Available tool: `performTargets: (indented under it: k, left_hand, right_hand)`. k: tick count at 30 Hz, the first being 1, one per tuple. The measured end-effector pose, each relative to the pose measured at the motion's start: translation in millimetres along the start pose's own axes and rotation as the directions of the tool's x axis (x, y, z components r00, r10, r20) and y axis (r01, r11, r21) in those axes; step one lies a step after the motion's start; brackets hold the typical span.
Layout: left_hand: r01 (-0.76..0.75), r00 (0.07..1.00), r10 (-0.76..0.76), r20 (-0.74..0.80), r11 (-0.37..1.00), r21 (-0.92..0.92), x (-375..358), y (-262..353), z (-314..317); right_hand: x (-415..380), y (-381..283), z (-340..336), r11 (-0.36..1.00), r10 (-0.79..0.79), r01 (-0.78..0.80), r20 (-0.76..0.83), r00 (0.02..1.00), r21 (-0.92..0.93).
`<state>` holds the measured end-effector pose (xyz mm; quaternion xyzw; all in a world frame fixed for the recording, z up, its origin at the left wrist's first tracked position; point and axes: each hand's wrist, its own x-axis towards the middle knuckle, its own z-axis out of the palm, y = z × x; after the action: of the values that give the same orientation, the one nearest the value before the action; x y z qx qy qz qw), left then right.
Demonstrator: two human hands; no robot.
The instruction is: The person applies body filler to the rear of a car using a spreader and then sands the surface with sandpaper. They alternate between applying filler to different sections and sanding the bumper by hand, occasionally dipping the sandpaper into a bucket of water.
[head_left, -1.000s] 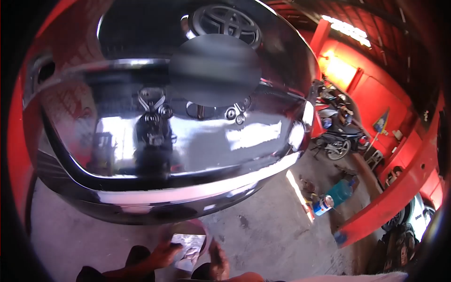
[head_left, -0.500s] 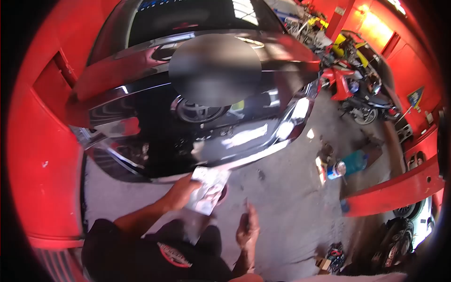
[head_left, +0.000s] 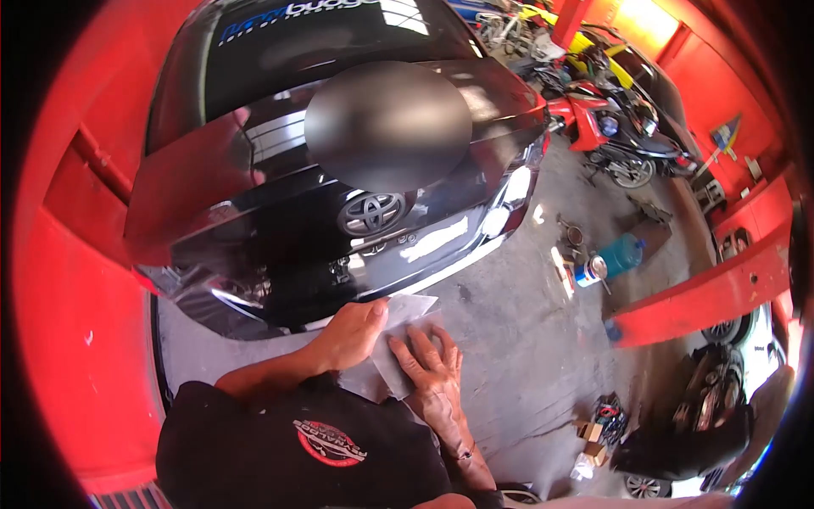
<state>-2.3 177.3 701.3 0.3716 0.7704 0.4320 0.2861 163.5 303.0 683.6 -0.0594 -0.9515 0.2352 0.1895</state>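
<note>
A thin whitish sheet (head_left: 393, 373), perhaps paper or plastic, is held low behind the car. My left hand (head_left: 352, 335) grips it by its left side, with the thumb on top near the upper corner. Spread over the sheet's right part are the fingers of my right hand (head_left: 432, 369); its thumb is hidden. Just beyond both hands is the rear of a dark, glossy car (head_left: 297, 242), with a round silver badge (head_left: 373, 214) on its trunk lid. A blurred oval covers part of the lid.
Red walls (head_left: 76, 297) stand close on the left. On the floor at right are a teal container (head_left: 623, 254) and a tin can (head_left: 591, 271), near a red beam (head_left: 704, 314). Motorcycles (head_left: 627, 144) stand farther back. Small boxes (head_left: 591, 431) lie at lower right.
My right hand has come up and left onto the sheet, its fingers now spread over it. The left hand has moved slightly up and right, still gripping the sheet. The view has shifted.
</note>
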Motion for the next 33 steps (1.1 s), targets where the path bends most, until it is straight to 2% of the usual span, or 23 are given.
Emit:
performTargets:
  k: [1, 2, 4, 5, 6, 8, 9, 11, 12, 13, 14, 16, 18, 19, 20, 22, 23, 26, 27, 29, 30, 32, 33]
  left_hand:
    - [-0.072, 0.995, 0.062, -0.075, 0.989, -0.132, -0.9, -6.2, -1.0]
    - [-0.084, 0.996, 0.078, -0.053, 0.989, -0.122, -2.1, -7.9, -4.2]
    - [-0.229, 0.952, 0.173, -0.251, 0.949, -0.216, -0.5, -0.7, -16.7]
    - [-0.198, 0.958, 0.144, -0.25, 0.958, -0.209, -3.6, 10.7, -32.3]
    - [-0.226, 0.934, 0.089, -0.346, 0.898, -0.377, -3.7, -2.6, -35.6]
    - [-0.45, 0.738, 0.365, -0.568, 0.893, -0.01, -8.4, 7.8, -62.4]
    - [-0.532, 0.667, 0.212, -0.714, 0.806, -0.258, -0.9, 7.2, -66.7]
    - [-0.562, 0.605, 0.151, -0.782, 0.777, -0.284, 10.9, -25.8, -103.9]
    - [-0.507, 0.661, 0.105, -0.743, 0.793, -0.338, 13.1, -47.1, -129.1]
    - [-0.425, 0.759, 0.109, -0.642, 0.829, -0.362, 22.3, -49.7, -145.6]
    - [-0.354, 0.8, 0.109, -0.59, 0.88, -0.317, 24.4, -61.1, -160.6]
    - [-0.336, 0.859, 0.159, -0.487, 0.892, -0.302, 48.2, -41.2, -153.8]
    - [-0.272, 0.934, 0.15, -0.324, 0.886, -0.374, 65.0, -58.0, -177.9]
    - [-0.315, 0.91, 0.16, -0.382, 0.867, -0.387, 80.2, -62.4, -180.8]
    - [-0.306, 0.914, 0.162, -0.371, 0.876, -0.372, 90.1, -66.7, -181.6]
    - [-0.367, 0.928, 0.279, -0.246, 0.796, -0.482, 121.6, -41.3, -147.4]
    - [-0.402, 0.885, 0.465, -0.002, 0.764, -0.504, 135.2, -36.6, -145.4]
    - [-0.284, 0.76, 0.595, 0.262, 0.666, -0.69, 153.5, -35.4, -157.6]
    - [-0.281, 0.763, 0.592, 0.26, 0.666, -0.691, 154.7, -34.3, -157.3]
    - [-0.322, 0.738, 0.625, 0.254, 0.657, -0.682, 155.1, -34.2, -153.8]
    - [-0.325, 0.739, 0.628, 0.245, 0.65, -0.687, 155.2, -33.3, -151.9]
    - [-0.313, 0.743, 0.628, 0.234, 0.634, -0.707, 155.9, -31.2, -149.1]
    - [-0.315, 0.744, 0.629, 0.227, 0.629, -0.711, 155.6, -32.5, -148.8]
  right_hand:
    - [1.4, -6.6, 5.6, 1.0, 0.004, -0.004, 0.004, 1.0, 0.002]
    - [0.4, -13.3, 13.5, 1.0, 0.024, -0.024, -0.017, 1.0, -0.003]
    - [-1.9, -25.1, 33.9, 0.988, 0.066, -0.067, 0.013, 0.998, 0.141]
    - [-1.6, -30.5, 40.6, 0.982, 0.094, -0.099, 0.038, 0.995, 0.161]
    - [-6.7, -28.1, 56.3, 0.978, 0.126, -0.126, 0.011, 0.992, 0.167]
    - [-18.3, -13.9, 96.1, 0.751, 0.255, -0.28, 0.128, 0.958, 0.598]
    - [-18.0, -3.7, 103.1, 0.738, 0.277, -0.288, 0.115, 0.954, 0.61]
    - [-24.8, 20.4, 115.9, 0.141, 0.585, -0.445, 0.289, 0.758, 0.884]
    - [-31.6, 28.5, 125.1, -0.219, 0.651, -0.399, 0.438, 0.62, 0.89]
    - [-33.4, 45.6, 133.4, -0.303, 0.671, -0.275, 0.409, 0.618, 0.912]
    - [-29.0, 59.5, 130.2, -0.283, 0.725, -0.168, 0.325, 0.607, 0.944]
    - [-20.3, 93.8, 135.9, -0.463, 0.743, 0.077, 0.339, 0.577, 0.883]
    - [-31.2, 137.9, 154.7, -0.483, 0.639, 0.006, 0.348, 0.686, 0.875]
    - [-24.7, 150.7, 146.1, -0.532, 0.629, 0.02, 0.38, 0.678, 0.846]
    - [-12.4, 160.2, 146.4, -0.434, 0.718, 0.077, 0.293, 0.631, 0.898]
    - [3.5, 192.2, 133.7, -0.302, 0.695, -0.137, 0.316, 0.646, 0.943]
    - [15.9, 203.4, 134.2, -0.248, 0.712, -0.143, 0.28, 0.643, 0.958]
    - [62.4, 234.7, 120.0, 0.127, 0.746, -0.477, 0.233, 0.623, 0.869]
    - [77.1, 240.0, 119.5, 0.126, 0.746, -0.481, 0.237, 0.622, 0.868]
    - [104.0, 249.9, 124.5, 0.433, 0.754, -0.406, -0.077, 0.652, 0.805]
    - [115.5, 253.5, 127.3, 0.44, 0.751, -0.41, -0.077, 0.656, 0.799]
    - [135.0, 259.1, 131.2, 0.625, 0.723, -0.451, -0.255, 0.642, 0.637]
    - [141.9, 260.5, 127.2, 0.643, 0.713, -0.471, -0.249, 0.655, 0.604]
